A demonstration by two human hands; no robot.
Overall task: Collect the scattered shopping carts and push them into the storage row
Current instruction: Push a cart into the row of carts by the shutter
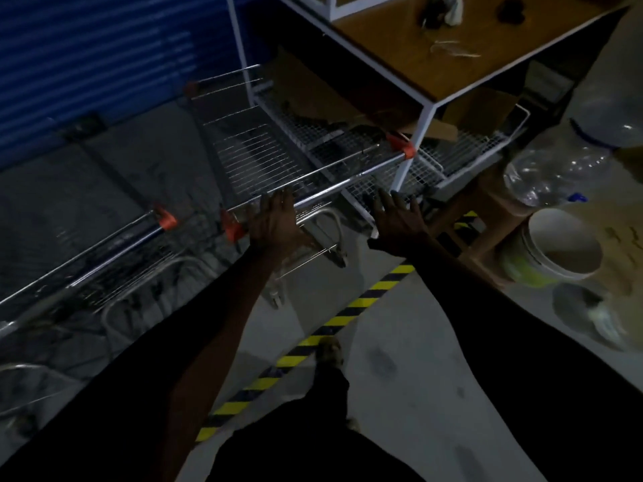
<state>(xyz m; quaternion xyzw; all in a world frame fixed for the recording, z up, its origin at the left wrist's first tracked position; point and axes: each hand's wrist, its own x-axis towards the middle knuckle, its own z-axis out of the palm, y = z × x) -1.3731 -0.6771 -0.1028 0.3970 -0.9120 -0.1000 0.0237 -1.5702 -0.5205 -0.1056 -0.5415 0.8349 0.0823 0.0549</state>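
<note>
left hand (275, 220) flat on cart handle (320, 184) | right hand (395, 215) spread, off it

Dim, partly hidden corners of the cart area

The second cart (87, 273) runs off the left edge, its basket lost in shadow. Small dark items (442, 12) on the worktop (469, 46) are cut by the top edge and too blurred to identify. The left hand (275, 220) covers part of the cart handle (330, 179), its grip unclear.

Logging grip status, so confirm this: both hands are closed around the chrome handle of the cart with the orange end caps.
Not quite. In the head view only the left hand rests on the cart handle; the right hand hangs beside it, fingers spread, off the bar.
</note>
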